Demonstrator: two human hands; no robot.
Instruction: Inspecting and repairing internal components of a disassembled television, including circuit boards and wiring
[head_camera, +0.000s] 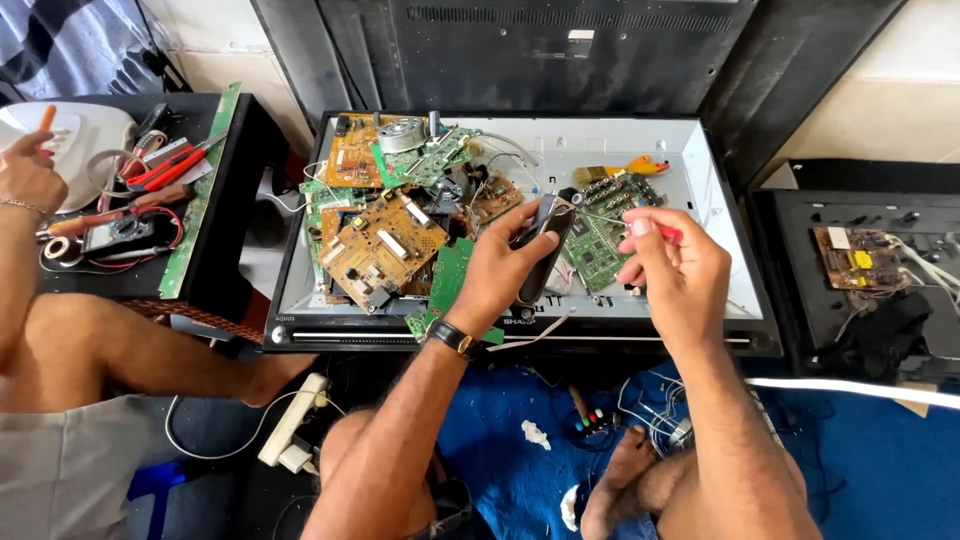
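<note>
My left hand (500, 265) grips a long black oval part with a shiny face (541, 250), held upright over an opened flat screen shell (700, 190). My right hand (675, 265) pinches a red-handled screwdriver (660, 232) whose thin shaft points left toward the top of the black part. A green circuit board (600, 235) lies just behind both hands. A wristwatch sits on my left wrist.
Several brown and green circuit boards (385, 240) are heaped in the shell's left half. Another person's hand (30, 175) hovers by a tool-strewn black surface (230, 200) at left. A second board lies on a black panel (855, 260) at right. A white power strip (290, 420) rests on the floor.
</note>
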